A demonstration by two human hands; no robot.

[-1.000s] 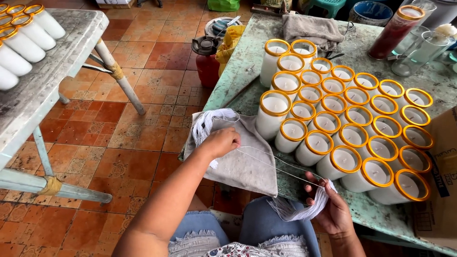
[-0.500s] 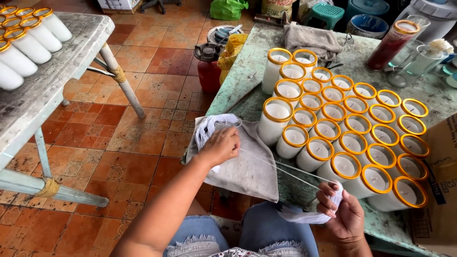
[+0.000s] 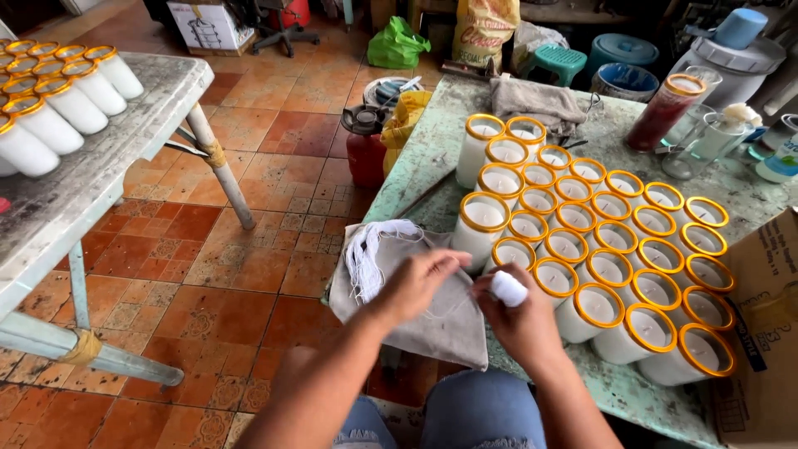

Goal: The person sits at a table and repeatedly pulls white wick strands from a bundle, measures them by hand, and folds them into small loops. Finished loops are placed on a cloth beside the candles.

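My left hand point(image 3: 416, 284) rests on a grey cloth point(image 3: 432, 324) at the near edge of the green worktable point(image 3: 432, 166), pinching thin white string. A bunch of white wicks point(image 3: 370, 249) lies on the cloth to its left. My right hand point(image 3: 519, 320) is closed around a small white roll point(image 3: 507, 288), close to the left hand. Just beyond both hands stand several white candles in gold-rimmed glass jars point(image 3: 598, 241), packed in rows.
A grey table point(image 3: 91, 175) at left holds more gold-rimmed candles point(image 3: 58, 100). A red jar point(image 3: 661, 112), glass cups and a blue-capped jug point(image 3: 731, 50) stand at the back right. A cardboard box point(image 3: 761, 333) sits at right. Tiled floor lies between the tables.
My right hand has come up from below the table edge to meet the left hand over the cloth. The white strip is now bunched into a roll. The view tilted forward.
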